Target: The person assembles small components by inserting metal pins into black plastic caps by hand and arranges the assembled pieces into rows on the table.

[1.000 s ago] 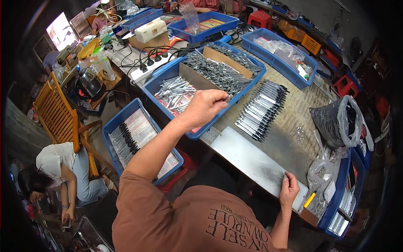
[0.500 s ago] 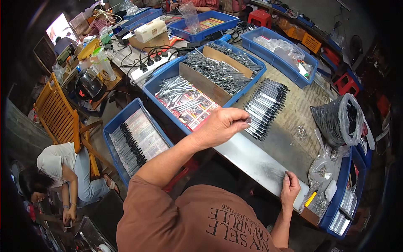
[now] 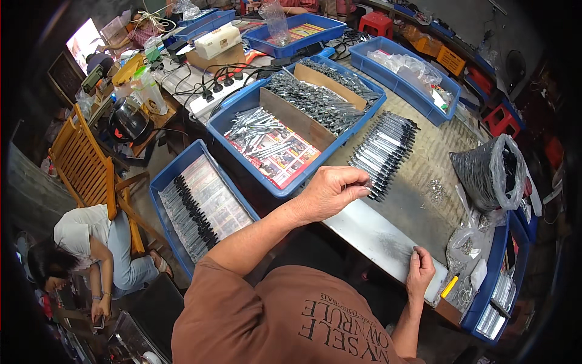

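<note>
My left hand [image 3: 332,193] is held in a pinch above the table's near edge, beside the near end of a neat row of pens [image 3: 385,155] with clear barrels and black parts. A tiny bit of something pale shows at the fingertips, too small to name. By the near edge further right, my right hand [image 3: 419,273] rests with thumb and fingers closed together; whatever they hold, if anything, is hidden. Left of the row, a blue tray [image 3: 280,192] with cardboard dividers holds loose silvery tubes [image 3: 251,130] and a heap of pen parts [image 3: 303,100].
A lower blue tray [image 3: 233,197] at left holds a row of black-ended pens [image 3: 195,209]. To the right stand a plastic bag of dark parts [image 3: 485,176], small metal pieces [image 3: 435,191] and a yellow-handled tool [image 3: 449,286]. A seated person [image 3: 91,242] bends over at far left.
My left hand has shifted a little to the right and nearer to me, still pinched. My right hand stays in about the same place.
</note>
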